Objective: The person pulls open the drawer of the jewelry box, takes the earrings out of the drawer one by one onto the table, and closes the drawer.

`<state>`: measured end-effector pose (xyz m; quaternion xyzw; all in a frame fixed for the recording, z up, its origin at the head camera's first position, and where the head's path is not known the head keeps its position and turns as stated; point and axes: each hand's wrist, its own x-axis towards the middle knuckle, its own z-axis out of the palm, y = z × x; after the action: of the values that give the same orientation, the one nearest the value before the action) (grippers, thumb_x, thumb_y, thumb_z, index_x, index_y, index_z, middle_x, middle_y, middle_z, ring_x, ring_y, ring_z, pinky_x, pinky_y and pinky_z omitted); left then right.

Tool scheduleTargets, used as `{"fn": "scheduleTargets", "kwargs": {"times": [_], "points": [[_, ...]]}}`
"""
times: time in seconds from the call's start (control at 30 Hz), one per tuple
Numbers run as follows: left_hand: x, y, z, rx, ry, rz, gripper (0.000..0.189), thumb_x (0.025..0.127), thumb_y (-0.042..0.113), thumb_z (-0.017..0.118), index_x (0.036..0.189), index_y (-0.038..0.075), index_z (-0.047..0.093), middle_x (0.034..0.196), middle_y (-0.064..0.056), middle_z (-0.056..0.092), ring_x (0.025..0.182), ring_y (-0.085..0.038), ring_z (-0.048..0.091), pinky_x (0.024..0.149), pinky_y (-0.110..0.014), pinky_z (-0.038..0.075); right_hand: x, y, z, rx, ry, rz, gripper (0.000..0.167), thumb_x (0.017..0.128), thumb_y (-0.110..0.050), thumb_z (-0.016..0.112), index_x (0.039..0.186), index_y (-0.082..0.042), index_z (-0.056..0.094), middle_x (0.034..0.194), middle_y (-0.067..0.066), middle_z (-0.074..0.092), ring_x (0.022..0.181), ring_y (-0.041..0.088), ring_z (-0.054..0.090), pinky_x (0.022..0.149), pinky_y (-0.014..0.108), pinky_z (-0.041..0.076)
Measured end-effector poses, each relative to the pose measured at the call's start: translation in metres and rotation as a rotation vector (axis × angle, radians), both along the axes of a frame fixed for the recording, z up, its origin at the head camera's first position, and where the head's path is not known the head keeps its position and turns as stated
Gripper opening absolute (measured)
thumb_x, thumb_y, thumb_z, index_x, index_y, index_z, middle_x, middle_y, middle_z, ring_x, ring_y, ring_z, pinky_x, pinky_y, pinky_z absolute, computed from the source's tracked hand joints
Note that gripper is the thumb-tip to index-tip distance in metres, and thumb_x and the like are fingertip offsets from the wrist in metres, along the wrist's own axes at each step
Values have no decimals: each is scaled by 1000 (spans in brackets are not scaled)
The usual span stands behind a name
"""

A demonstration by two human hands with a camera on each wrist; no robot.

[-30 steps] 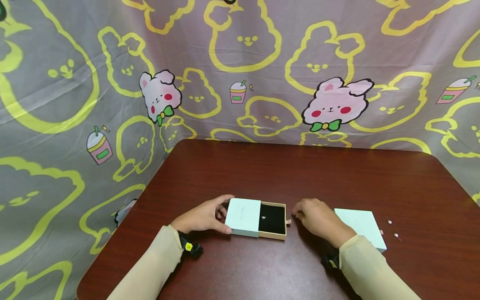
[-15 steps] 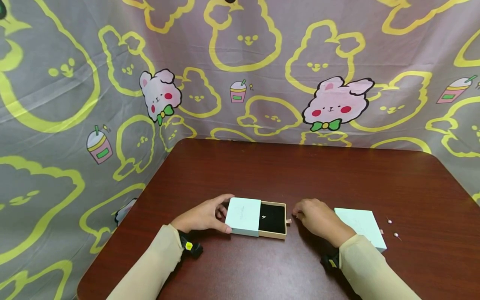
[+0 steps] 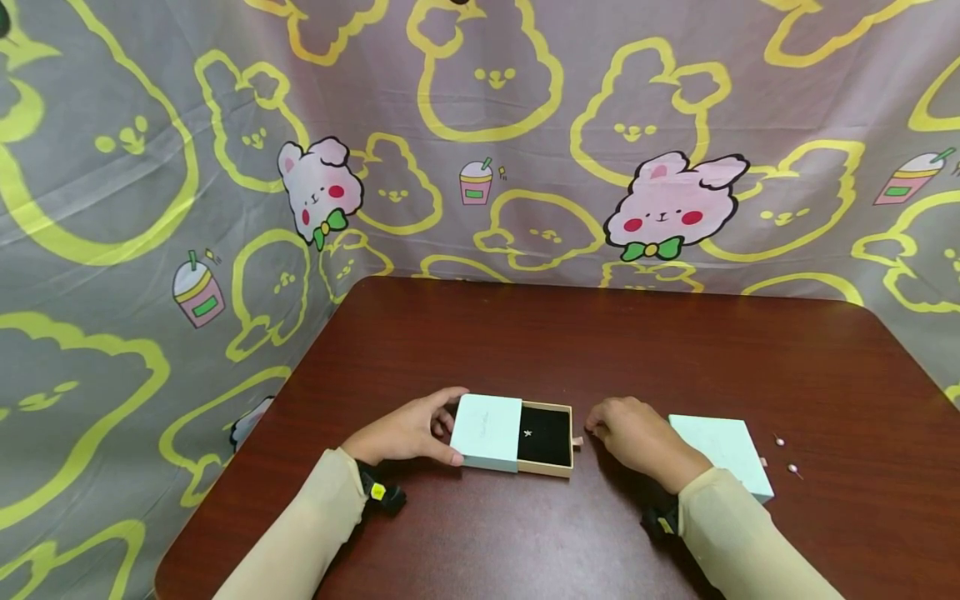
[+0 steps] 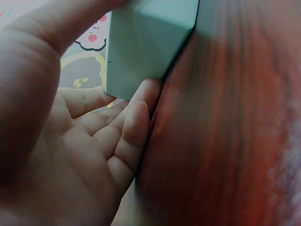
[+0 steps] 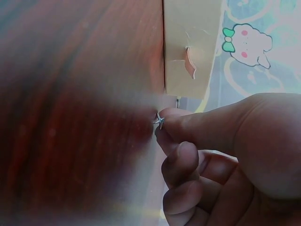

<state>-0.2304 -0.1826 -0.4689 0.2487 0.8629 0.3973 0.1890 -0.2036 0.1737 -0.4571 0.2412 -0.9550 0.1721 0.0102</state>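
Observation:
A pale mint jewelry box (image 3: 487,429) lies on the table with its tan drawer (image 3: 547,471) partly slid out to the right. Inside the drawer is a black pad (image 3: 549,446) bearing a small silver star earring (image 3: 528,433). My left hand (image 3: 405,432) grips the box's left end, thumb at the near corner and index finger at the far one. Just right of the drawer's ribbon tab (image 3: 577,442), my right hand (image 3: 637,437) is low over the table. The right wrist view shows its thumb and index finger pinching another silver star earring (image 5: 160,121).
A second mint box (image 3: 727,454) lies at the right, partly behind the right wrist. Two pearl earrings, one farther (image 3: 780,442) and one nearer (image 3: 792,469), lie beyond it on the dark wooden table (image 3: 600,350). A patterned cloth (image 3: 420,108) hangs around the table's back and left.

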Motion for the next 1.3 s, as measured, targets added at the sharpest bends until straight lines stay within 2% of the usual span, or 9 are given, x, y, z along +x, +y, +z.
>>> {"fn": "scheduleTargets", "kwargs": {"times": [0.27, 0.67, 1.0, 1.3], "points": [[0, 0, 0, 1, 4, -2, 101, 69, 40, 89, 150, 15, 34, 118, 1, 54, 97, -17, 57, 85, -38, 46, 0, -1, 1, 10, -5, -10, 10, 87, -4, 70, 86, -13, 74, 87, 2, 68, 85, 20, 65, 75, 41, 52], [-1, 0, -1, 3, 3, -4, 101, 69, 39, 89, 150, 15, 34, 117, 1, 55, 97, -17, 57, 85, -38, 46, -1, -1, 2, 14, -27, -29, 10, 87, -4, 71, 88, -13, 74, 89, 2, 69, 86, 20, 65, 75, 41, 52], [0, 0, 0, 7, 8, -6, 101, 68, 39, 89, 149, 13, 35, 115, 1, 55, 97, -17, 57, 84, -37, 46, 0, -2, 5, 13, -10, -50, 11, 85, -3, 72, 87, -14, 74, 86, -2, 67, 84, 19, 64, 76, 41, 52], [1, 0, 0, 18, 0, 1, 99, 68, 37, 90, 148, 15, 36, 113, 0, 56, 96, -19, 56, 83, -38, 46, -1, 0, 8, -14, 29, -27, 11, 84, -2, 72, 85, -13, 74, 85, -2, 67, 83, 20, 64, 75, 42, 52]]}}
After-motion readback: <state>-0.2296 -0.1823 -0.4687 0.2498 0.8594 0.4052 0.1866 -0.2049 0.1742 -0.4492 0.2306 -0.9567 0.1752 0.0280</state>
